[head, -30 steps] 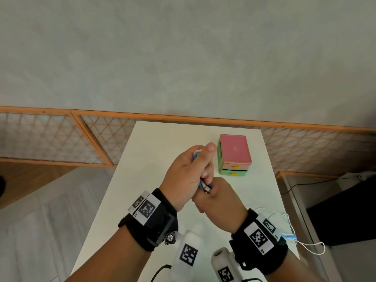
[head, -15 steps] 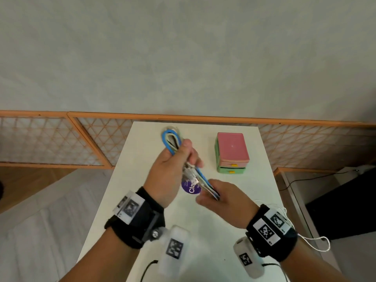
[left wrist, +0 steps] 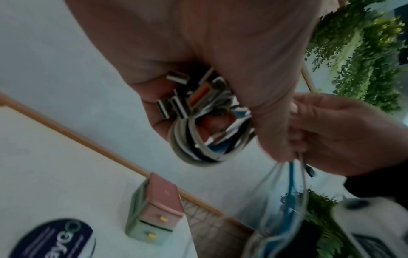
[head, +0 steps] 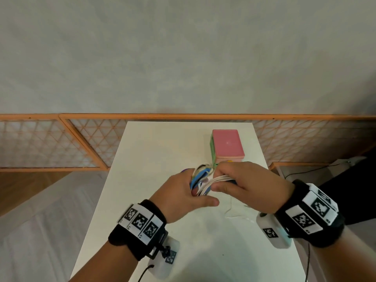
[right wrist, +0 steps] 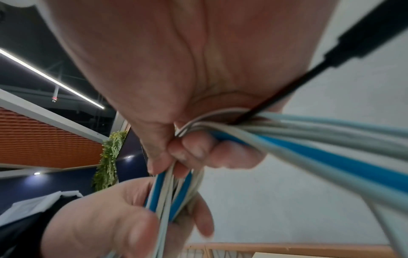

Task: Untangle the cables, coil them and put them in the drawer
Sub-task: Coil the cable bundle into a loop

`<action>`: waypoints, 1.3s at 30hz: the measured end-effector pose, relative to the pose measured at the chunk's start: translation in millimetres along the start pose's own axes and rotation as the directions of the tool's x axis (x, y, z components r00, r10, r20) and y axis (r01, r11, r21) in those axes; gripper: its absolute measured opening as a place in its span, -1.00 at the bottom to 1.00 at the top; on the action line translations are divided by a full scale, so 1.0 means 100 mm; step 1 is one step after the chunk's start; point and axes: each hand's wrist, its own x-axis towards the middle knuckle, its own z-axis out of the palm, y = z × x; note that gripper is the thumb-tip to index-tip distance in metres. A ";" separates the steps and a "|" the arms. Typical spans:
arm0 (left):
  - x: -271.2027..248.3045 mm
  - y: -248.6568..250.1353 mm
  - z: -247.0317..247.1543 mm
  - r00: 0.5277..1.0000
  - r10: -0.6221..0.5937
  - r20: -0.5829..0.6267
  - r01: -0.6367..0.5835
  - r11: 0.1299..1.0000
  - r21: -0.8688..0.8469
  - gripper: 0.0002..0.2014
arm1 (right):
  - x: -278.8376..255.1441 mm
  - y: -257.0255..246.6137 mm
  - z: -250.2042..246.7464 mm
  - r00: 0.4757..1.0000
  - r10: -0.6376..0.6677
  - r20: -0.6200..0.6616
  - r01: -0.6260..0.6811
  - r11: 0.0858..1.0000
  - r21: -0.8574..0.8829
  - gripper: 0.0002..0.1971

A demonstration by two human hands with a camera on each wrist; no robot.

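Cable bundle (head: 205, 181) mostly hidden between both hands; connector types hard to make out, blurred metal plugs (left wrist: 176, 97) in left palm. Left hand (head: 179, 196) fingers curled around the white and blue coil; right hand (head: 244, 184) fingers clamped on the loose strands. Bundle held above worktop (head: 154, 159) centre. Pink-green drawer box (head: 226, 147) at 12 o'clock, drawers closed, free worktop at 9 o'clock. Purple round tag (left wrist: 53, 239) cut off.
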 end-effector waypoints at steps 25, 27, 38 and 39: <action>-0.13 0.30 0.01 0.968 0.174 -0.181 -0.202 0.968 -0.150 -0.59 | 0.19 -0.39 0.36 0.977 0.154 -0.147 0.045 0.526 0.850 -0.37; -0.10 0.30 0.01 0.957 0.250 -0.151 -0.250 0.968 0.019 -0.72 | 0.24 -0.43 0.40 0.961 0.236 -0.142 0.021 0.454 0.891 -0.33; -0.06 0.28 0.11 0.941 0.024 -0.338 -0.060 0.993 -0.097 -0.81 | 0.40 -0.47 0.46 0.918 0.229 -0.325 0.097 0.665 0.740 -0.77; -0.06 0.30 0.12 0.923 0.014 -0.384 -0.067 0.990 -0.124 -0.74 | 0.40 -0.47 0.44 0.915 0.216 -0.340 0.118 0.663 0.739 -0.76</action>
